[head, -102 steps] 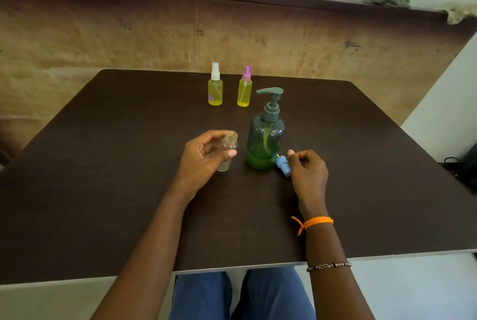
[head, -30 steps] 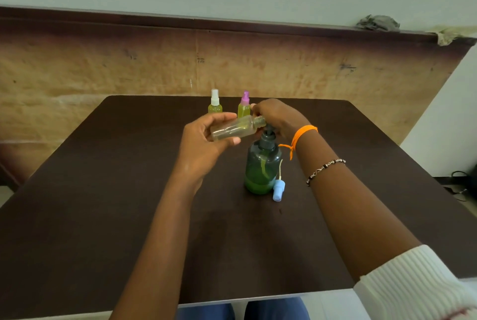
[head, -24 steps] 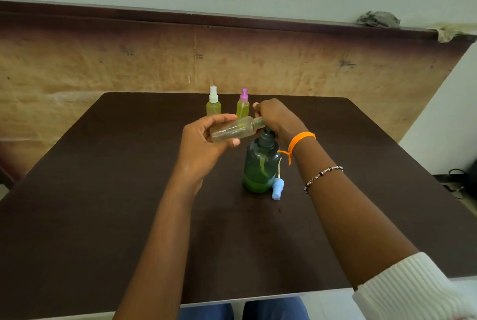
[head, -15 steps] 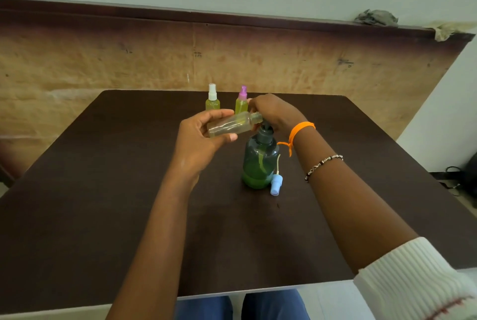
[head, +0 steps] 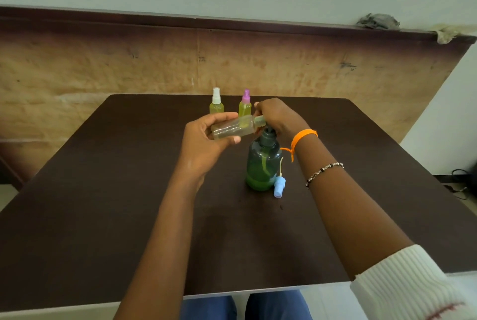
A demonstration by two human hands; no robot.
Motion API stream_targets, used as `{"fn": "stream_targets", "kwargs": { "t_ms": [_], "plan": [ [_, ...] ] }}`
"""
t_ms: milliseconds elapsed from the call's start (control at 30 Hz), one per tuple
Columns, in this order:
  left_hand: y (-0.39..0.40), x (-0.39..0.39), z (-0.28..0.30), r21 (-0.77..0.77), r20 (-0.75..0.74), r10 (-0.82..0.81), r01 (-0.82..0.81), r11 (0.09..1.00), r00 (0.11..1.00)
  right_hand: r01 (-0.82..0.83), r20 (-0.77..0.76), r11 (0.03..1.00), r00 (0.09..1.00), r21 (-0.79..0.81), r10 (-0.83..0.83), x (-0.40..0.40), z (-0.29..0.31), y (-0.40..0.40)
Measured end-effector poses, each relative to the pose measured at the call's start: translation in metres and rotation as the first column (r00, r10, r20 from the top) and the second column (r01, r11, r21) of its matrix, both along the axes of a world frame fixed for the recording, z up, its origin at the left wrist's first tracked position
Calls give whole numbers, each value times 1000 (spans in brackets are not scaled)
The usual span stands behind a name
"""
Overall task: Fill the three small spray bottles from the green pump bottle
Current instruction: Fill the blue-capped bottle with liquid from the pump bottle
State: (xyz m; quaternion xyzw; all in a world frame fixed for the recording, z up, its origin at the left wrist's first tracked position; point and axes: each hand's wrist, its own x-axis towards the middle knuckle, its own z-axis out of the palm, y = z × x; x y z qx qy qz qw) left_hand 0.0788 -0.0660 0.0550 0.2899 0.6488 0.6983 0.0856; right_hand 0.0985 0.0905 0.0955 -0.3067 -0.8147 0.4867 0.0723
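Observation:
My left hand grips an uncapped clear small spray bottle, tipped sideways with its neck pointing right. Its mouth meets the top of the green pump bottle, which stands mid-table with green liquid low inside. My right hand lies curled over the pump head and hides it. A blue spray cap with its thin tube lies against the pump bottle's base on the right. Two capped small bottles of yellow liquid stand behind: one with a white cap, one with a pink cap.
The dark brown table has its front edge near my knees. A wooden panel wall rises behind the table's far edge. Cables lie on the floor at the far right.
Since 3.4 s ago my left hand lifted the clear bottle and tipped it to the pump, and my right hand left the blue cap for the pump head. Over the last second both stay there.

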Motion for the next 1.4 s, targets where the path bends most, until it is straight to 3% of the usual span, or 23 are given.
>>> {"fn": "stream_targets", "kwargs": {
  "t_ms": [200, 433, 567, 733, 867, 1133, 1300, 1400],
  "plan": [
    [4, 1, -6, 9, 18, 20, -20, 1000, 1000, 34, -5, 999, 999, 38, -34, 3, -3, -1],
    [0, 2, -3, 9, 15, 15, -15, 1000, 1000, 40, -12, 998, 999, -57, -40, 3, 0, -3],
    [2, 1, -7, -6, 19, 23, -23, 1000, 1000, 1, 20, 997, 1000, 81, -2, 2, -3, -3],
    [1, 0, -4, -8, 15, 21, -21, 1000, 1000, 16, -89, 998, 996, -58, -21, 3, -3, 0],
    [-3, 0, 0, 7, 16, 0, 0, 1000, 1000, -24, -2, 1000, 1000, 4, 24, 1, 3, 1],
    [1, 0, -6, -17, 27, 11, -11, 1000, 1000, 27, -118, 999, 993, -22, -30, 1, -12, 6],
    [-3, 1, 0, -6, 13, 6, -6, 1000, 1000, -45, 21, 998, 999, 36, 44, 4, 6, -1],
    [-3, 0, 1, -9, 9, 3, -3, 1000, 1000, -17, 12, 1000, 1000, 4, 17, 4, 4, -1]
  ]
}}
